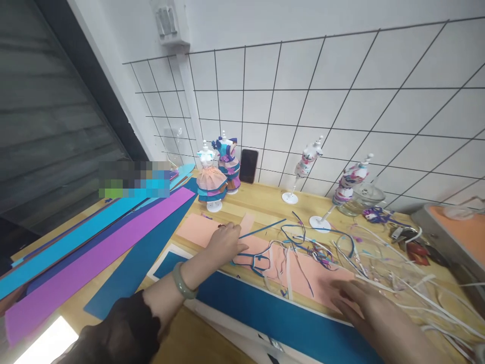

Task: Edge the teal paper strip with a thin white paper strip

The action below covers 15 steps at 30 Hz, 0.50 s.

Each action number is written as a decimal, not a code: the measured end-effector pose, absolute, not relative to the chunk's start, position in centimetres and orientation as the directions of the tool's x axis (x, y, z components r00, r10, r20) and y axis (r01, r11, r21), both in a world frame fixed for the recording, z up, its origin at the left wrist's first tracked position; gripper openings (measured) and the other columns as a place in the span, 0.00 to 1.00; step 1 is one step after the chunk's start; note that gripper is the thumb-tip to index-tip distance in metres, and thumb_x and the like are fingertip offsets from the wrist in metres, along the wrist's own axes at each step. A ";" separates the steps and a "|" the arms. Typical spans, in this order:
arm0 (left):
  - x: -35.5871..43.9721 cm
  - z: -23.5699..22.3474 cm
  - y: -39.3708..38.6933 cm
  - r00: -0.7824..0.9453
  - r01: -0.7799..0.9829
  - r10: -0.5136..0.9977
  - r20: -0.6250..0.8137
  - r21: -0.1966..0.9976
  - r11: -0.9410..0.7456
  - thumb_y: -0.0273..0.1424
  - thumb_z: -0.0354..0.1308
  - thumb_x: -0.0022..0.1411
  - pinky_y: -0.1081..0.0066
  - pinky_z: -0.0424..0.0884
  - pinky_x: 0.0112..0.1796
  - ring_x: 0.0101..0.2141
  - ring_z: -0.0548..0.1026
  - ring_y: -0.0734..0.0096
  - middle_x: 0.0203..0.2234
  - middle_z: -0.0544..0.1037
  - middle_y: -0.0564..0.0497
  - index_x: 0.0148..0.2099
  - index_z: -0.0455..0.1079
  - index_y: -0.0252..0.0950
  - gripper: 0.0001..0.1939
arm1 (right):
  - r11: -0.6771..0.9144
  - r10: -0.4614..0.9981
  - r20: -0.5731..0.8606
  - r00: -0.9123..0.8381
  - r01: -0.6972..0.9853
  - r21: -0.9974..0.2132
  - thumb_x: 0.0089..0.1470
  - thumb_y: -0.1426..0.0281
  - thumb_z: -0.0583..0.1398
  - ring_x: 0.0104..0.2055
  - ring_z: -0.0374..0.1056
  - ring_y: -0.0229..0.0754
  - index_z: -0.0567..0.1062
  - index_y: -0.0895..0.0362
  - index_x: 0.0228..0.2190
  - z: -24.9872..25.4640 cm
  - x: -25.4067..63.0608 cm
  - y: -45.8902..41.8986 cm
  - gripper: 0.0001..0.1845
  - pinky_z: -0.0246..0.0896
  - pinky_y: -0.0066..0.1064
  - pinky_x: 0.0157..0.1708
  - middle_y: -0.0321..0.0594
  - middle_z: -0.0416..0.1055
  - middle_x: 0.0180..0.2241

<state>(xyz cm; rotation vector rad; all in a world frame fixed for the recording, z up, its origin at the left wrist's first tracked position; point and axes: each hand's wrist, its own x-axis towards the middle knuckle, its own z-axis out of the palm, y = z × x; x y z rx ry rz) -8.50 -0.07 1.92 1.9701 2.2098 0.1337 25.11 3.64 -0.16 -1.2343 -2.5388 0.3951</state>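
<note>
Clock positions are taken from the centre of the peach craft sheet (195, 231), with 12 o'clock toward the wall grid.

Work in hand: both my hands are at the peach sheet. My left hand (223, 241), at 10 o'clock, is bent down onto it with fingers curled, beside a short peach strip (247, 222). I cannot tell whether it pinches anything. My right hand (361, 298), at 4 o'clock, is open and blurred, its fingers loosely extended at the sheet's end; contact cannot be confirmed.

Handling assessment: in my judgement, any shift of the sheet calls for care with the loose strips, which could drag or snag.

Condition: the sheet is long, narrow and matt, lying flat on the wooden tabletop (265, 194). Thin blue and white offcuts (289, 278) curl across its middle, hiding part of the surface. A teal sheet (242, 301) with a pale border lies at 6 o'clock.

Surroundings: two miniature dress forms in layered skirts (212, 182) stand at 11 o'clock, with a smartphone (248, 166) upright beside them. A patterned form (308, 157) stands at 1 o'clock, another (350, 181) at 2 o'clock. Further tangled strips (382, 258) lie at 3 o'clock.
</note>
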 end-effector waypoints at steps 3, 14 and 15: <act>-8.1 1.8 0.3 -0.148 0.974 0.987 -0.062 0.165 0.156 0.38 0.56 0.54 0.65 0.65 0.37 0.39 0.71 0.58 0.35 0.71 0.42 0.38 0.66 0.33 0.14 | 0.615 0.786 0.108 -0.608 0.753 -0.236 0.52 0.69 0.52 0.33 0.72 0.47 0.70 0.55 0.44 -0.3 21.7 5.4 0.17 0.64 0.33 0.28 0.45 0.75 0.35; -7.7 0.4 1.9 -0.045 0.956 0.999 -0.028 0.290 0.052 0.29 0.53 0.56 0.68 0.65 0.35 0.34 0.72 0.64 0.31 0.74 0.45 0.32 0.70 0.34 0.06 | 0.776 0.623 0.109 -0.775 0.629 0.034 0.48 0.83 0.48 0.30 0.71 0.47 0.61 0.66 0.52 -0.3 16.1 7.0 0.27 0.61 0.33 0.28 0.47 0.75 0.29; -7.7 0.2 2.0 -0.022 0.950 0.999 -0.028 0.311 0.030 0.27 0.52 0.56 0.69 0.64 0.34 0.33 0.72 0.65 0.30 0.74 0.46 0.30 0.70 0.34 0.06 | 0.784 0.613 0.105 -0.783 0.619 0.039 0.48 0.83 0.48 0.31 0.71 0.48 0.60 0.65 0.53 -0.2 15.8 7.1 0.28 0.61 0.34 0.29 0.47 0.75 0.30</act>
